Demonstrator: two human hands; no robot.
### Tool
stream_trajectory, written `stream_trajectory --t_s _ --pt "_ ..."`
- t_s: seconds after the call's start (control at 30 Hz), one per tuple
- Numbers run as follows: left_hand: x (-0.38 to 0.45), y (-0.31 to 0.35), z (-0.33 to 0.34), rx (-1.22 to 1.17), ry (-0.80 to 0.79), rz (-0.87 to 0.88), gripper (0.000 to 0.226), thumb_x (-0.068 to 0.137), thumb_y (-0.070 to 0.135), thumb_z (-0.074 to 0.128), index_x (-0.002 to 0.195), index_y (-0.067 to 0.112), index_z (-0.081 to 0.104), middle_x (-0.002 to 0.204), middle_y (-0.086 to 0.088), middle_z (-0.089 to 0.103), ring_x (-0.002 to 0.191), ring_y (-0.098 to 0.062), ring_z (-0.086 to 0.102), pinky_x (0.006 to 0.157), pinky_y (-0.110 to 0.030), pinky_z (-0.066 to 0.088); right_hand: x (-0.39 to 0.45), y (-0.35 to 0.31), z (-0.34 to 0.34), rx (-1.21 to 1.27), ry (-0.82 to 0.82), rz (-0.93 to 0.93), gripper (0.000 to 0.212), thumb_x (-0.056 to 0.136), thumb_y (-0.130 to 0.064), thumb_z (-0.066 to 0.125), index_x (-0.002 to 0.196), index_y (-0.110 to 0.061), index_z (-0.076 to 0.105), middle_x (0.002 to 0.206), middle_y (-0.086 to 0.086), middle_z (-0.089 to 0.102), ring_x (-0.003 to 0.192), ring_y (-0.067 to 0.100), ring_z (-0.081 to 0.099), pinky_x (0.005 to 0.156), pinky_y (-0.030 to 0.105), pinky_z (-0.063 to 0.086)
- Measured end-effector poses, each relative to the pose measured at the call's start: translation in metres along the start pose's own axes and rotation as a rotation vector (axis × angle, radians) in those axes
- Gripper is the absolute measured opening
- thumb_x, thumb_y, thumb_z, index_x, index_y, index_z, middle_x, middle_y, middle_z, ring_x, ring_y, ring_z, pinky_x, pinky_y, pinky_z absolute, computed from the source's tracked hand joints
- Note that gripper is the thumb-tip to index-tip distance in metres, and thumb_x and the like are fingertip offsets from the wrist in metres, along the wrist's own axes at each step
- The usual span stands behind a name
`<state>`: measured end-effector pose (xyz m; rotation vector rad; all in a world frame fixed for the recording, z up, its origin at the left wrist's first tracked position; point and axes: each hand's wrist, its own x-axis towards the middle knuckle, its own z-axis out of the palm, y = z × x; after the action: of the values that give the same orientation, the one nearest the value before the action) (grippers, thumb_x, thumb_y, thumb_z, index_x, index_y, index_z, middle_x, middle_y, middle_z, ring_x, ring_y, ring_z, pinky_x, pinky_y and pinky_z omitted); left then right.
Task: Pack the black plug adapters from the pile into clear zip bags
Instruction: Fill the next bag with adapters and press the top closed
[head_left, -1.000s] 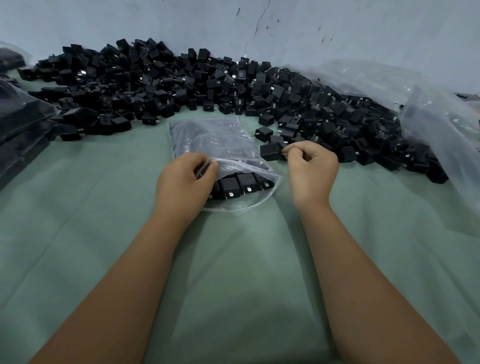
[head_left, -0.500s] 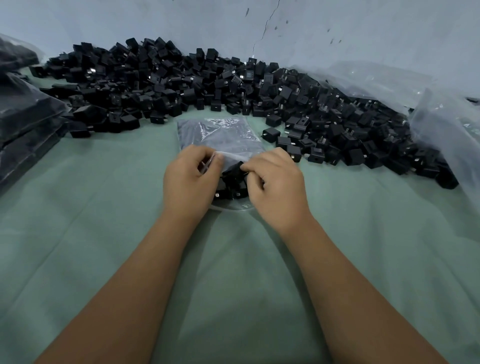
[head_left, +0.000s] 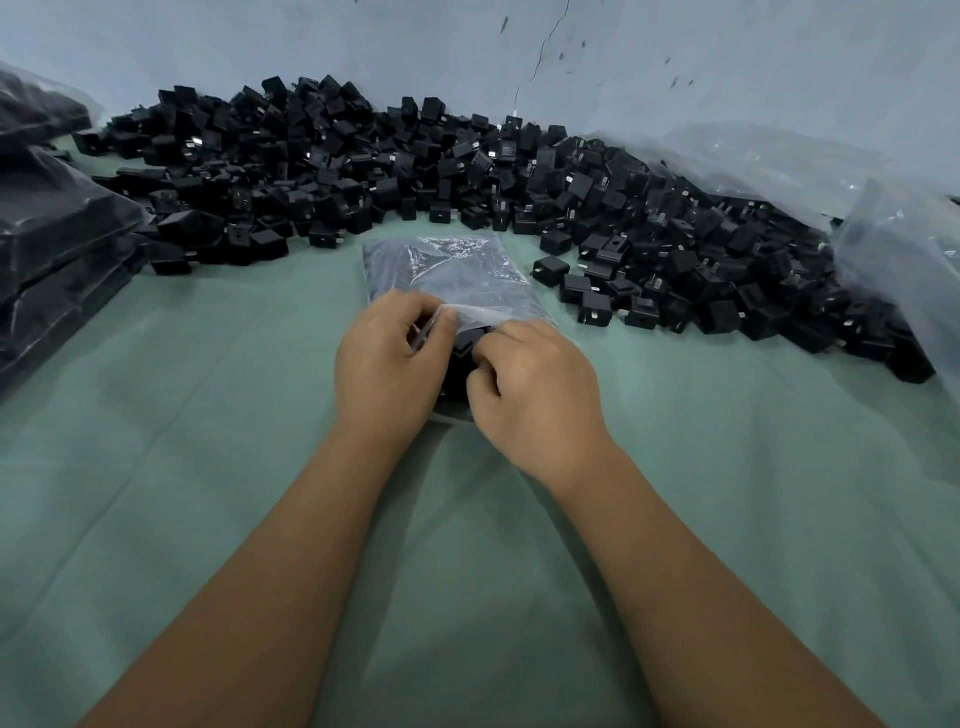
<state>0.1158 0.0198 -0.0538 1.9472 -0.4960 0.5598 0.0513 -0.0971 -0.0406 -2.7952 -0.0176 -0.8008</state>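
Lying nearest, a green cloth, creased, covering the table. Resting on it, both forearms reaching forward to the bag at centre. Pinching the bag's upper lip with curled fingers and thumb, the left hand, lifting the mouth open. Curling round a black adapter at the mouth, the right hand, just beside the left, knuckles nearly touching (fingertips hidden behind the adapter, so exact hold unclear). Showing dark through the clear film, more adapters already inside, filling the far half of the bag. Spreading beyond in a wide arc from left to right, the pile of loose adapters, nearest ones just beside the bag's right edge. Stacking at far left, filled bags. Slumping at far right, crumpled clear plastic. Standing behind everything, a pale cracked wall.
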Motion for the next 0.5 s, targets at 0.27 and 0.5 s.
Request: stream_trajectory --t_s 0.27,0.5 --pt "0.001 0.002 -0.002 0.03 0.037 0.043 0.015 0.092 0.023 0.062 0.085 0.012 0.07 0.085 0.0 0.062 0.082 -0.019 0.055 0.072 -0.023 0.038 0.004 0.007 0.002 0.281 -0.139 -0.023 0.022 0.086 -0.003 0.052 0.101 -0.003 0.068 0.101 0.003 0.06 0.103 0.02 0.052 0.088 0.031 0.042" --pt "-0.002 0.005 -0.003 0.013 0.11 0.186 0.015 0.091 0.019 0.064 0.088 0.008 0.074 0.083 0.0 0.059 0.081 -0.021 0.056 0.073 -0.023 0.042 0.001 -0.004 0.009 0.104 -0.124 0.054 0.025 0.096 -0.023 0.041 0.1 -0.011 0.063 0.107 0.0 0.055 0.11 0.017 0.045 0.092 0.034 0.041"
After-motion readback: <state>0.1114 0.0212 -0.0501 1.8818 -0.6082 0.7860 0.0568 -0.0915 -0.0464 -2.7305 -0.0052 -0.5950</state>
